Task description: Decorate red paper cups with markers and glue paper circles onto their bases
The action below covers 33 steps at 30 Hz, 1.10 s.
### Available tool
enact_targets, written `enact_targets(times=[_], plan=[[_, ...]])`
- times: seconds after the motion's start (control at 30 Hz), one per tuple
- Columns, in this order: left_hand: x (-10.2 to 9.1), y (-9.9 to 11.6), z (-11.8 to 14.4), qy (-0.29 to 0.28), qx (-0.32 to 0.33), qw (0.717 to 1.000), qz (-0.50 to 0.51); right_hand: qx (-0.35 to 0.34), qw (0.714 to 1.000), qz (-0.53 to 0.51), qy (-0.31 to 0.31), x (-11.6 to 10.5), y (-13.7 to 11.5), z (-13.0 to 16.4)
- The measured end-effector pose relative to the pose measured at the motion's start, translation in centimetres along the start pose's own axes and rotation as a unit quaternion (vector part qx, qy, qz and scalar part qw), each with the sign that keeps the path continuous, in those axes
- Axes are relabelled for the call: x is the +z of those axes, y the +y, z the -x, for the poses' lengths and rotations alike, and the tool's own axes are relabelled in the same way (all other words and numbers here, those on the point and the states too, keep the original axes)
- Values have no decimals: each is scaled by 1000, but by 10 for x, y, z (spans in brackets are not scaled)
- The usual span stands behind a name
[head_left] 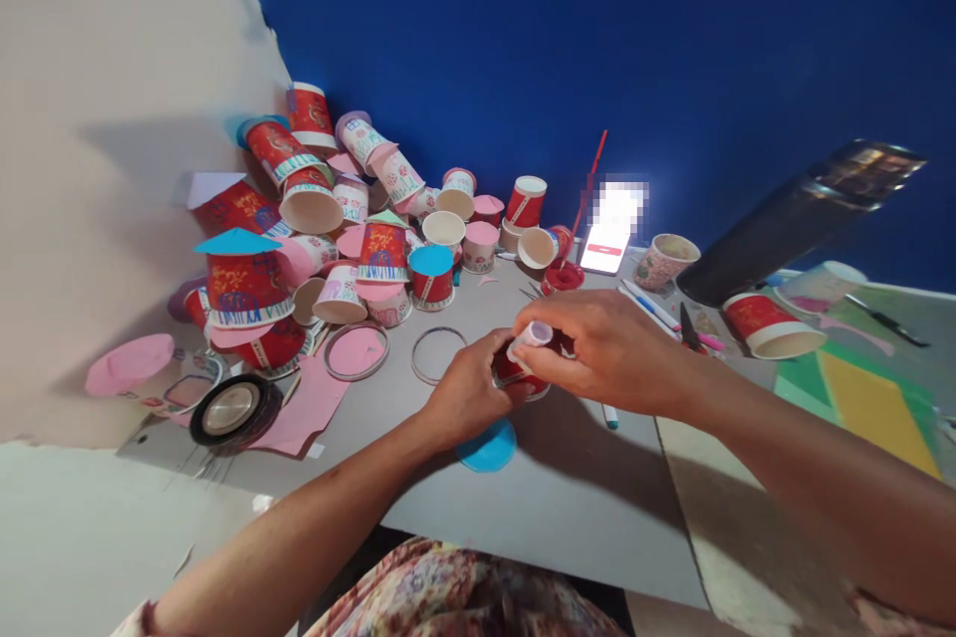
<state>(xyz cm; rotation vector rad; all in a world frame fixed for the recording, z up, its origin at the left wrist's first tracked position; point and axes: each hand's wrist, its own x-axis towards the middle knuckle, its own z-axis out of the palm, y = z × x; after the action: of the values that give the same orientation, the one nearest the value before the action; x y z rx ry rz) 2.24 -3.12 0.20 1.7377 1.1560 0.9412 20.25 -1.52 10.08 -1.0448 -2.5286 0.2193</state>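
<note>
1. With our left grip we clasp a red cup, just beyond the blue disc on our desk.
2. Our right grip pinches a white tube, also beyond the disc.

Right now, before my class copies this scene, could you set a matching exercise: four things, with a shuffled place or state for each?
1. left hand
2. blue disc
3. phone
4. dark bottle

A. screen lit
B. holding a red cup
C. in the picture, right of the phone
D. flat on the table

Pairs: 1-B, 2-D, 3-A, 4-C
</note>
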Motion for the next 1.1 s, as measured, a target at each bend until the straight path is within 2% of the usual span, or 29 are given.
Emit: enact_targets(times=[0.1,0.17,0.27,0.37,0.5,0.6,0.7,0.8,0.93,1.1], plan=[[0,2,-1,-8,3,1000,-16,-76,997,26,-10,-8,4,14],[0,2,-1,-13,-7,1000,-20,-96,994,46,3,-13,11,26],[0,3,-1,-12,-23,999,-19,-57,997,55,23,-17,26,39],[-1,4,0,-15,-29,999,-19,17,999,3,50,-17,37,39],[-1,6,2,-23,-19,999,-26,97,991,-65,66,-19,38,33],[1,5,3,-21,-4,999,-37,111,989,-78,61,-23,33,33],[5,5,2,-21,-10,999,-36,109,990,-81,27,-24,30,40],[8,4,1,-30,-22,999,-4,80,994,-79,11,-20,28,48],[9,2,1,-31,-21,999,-2,-7,997,-65,31,-12,23,54],[7,3,-1,-24,18,998,-52,-111,993,-29,30,-5,11,38]])
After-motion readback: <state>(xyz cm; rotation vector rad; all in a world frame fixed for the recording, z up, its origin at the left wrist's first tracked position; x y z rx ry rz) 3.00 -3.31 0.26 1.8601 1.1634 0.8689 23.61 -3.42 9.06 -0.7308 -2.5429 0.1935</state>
